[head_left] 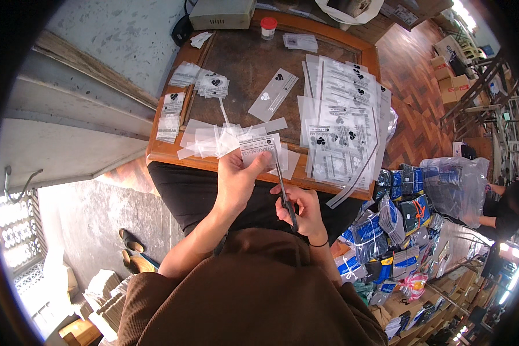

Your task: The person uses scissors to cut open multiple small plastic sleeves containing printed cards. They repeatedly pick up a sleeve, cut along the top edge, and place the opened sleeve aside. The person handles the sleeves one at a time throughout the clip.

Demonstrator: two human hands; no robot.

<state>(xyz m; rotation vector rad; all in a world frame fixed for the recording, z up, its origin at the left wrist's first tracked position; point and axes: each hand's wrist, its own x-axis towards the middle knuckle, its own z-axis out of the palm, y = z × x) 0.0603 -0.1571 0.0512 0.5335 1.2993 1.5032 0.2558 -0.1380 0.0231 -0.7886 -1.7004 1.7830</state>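
Over the near edge of the wooden table, my left hand pinches a printed translucent label sheet, thumb on top. My right hand grips a pair of scissors by the dark handles. Their blades point away from me along the right edge of the held sheet; whether they are cutting into it I cannot tell. Clear offcut strips lie loosely beyond my left hand. To the right, a large overlapping stack of printed sheets covers that side of the table. One longer printed strip lies apart in the middle.
Small cut labels are piled at the table's left, with more labels near its edge. A red-lidded jar and a grey box stand at the back. Bagged bundles crowd the floor at right, near another person's arm.
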